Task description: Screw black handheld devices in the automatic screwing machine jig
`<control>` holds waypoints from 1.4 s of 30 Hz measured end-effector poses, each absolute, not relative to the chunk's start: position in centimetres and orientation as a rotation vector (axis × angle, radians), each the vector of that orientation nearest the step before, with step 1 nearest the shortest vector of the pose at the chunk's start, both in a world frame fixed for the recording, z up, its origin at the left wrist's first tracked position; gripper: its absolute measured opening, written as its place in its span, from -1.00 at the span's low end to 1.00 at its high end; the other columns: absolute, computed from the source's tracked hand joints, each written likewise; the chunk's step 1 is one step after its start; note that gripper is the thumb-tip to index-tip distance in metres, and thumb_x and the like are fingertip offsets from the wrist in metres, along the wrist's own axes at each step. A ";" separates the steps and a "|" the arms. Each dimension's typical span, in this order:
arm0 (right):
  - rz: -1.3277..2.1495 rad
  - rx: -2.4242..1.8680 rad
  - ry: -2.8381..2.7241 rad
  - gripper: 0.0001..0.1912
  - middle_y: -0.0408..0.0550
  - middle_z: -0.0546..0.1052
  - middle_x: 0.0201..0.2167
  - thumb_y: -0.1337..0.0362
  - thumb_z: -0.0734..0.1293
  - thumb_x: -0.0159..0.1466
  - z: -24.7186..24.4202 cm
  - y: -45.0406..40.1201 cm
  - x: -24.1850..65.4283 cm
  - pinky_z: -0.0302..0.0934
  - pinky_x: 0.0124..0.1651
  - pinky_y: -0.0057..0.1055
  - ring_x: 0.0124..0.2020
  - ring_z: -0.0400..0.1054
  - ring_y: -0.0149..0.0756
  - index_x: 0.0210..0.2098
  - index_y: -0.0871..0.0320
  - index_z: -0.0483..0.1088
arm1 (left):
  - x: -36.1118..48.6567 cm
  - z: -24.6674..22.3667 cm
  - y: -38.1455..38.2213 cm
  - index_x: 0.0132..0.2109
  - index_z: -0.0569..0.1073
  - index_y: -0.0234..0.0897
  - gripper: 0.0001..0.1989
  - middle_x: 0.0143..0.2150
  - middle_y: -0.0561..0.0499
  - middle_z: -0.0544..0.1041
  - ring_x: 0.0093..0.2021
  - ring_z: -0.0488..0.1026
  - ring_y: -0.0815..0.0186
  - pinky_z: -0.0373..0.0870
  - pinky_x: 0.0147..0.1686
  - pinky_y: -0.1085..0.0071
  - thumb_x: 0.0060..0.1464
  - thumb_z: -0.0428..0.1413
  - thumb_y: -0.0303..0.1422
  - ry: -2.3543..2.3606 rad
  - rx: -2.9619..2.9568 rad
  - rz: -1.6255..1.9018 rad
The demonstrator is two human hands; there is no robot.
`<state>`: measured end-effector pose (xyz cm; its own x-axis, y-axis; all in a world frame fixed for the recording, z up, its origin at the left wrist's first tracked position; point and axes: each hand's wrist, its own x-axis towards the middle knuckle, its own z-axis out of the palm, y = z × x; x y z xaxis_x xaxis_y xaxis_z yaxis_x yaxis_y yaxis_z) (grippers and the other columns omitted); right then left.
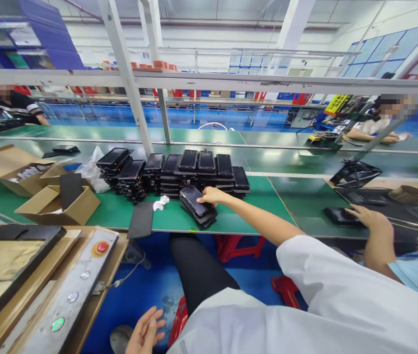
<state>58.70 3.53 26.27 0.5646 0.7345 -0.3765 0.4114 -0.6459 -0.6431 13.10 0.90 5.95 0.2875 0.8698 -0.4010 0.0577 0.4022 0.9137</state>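
My right hand (pixel 212 196) reaches across the green bench, its thumb and fingers closed on the edge of the top black device (pixel 195 200) of a small pile near the bench's front edge. Behind that pile stand several stacks of similar black devices (pixel 206 161) with dark screens. My left hand (pixel 146 332) is low at the bottom of the view, above the floor, fingers apart and holding nothing. A crumpled white tissue (pixel 161 202) and a dark flat pad (pixel 141 220) lie left of the small pile.
An open cardboard box (pixel 61 209) stands at the left, by a plastic bag (pixel 99 169). Front left is a machine panel with a red button (pixel 102 247). At right, a neighbour's hand (pixel 369 216) touches another device (pixel 342 217). Metal posts (pixel 128 73) rise behind the stacks.
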 end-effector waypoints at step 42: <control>0.878 -1.052 -1.749 -0.79 -0.08 0.60 0.04 0.10 0.43 0.32 28.8 8.6 43.3 0.30 0.23 -0.23 0.10 0.47 -0.17 -0.10 -0.02 0.63 | 21.0 23.4 3.0 0.39 0.20 -0.11 -0.29 0.31 -0.20 0.47 0.27 0.43 -0.06 0.45 0.17 0.13 0.18 0.25 -0.16 0.681 0.796 0.783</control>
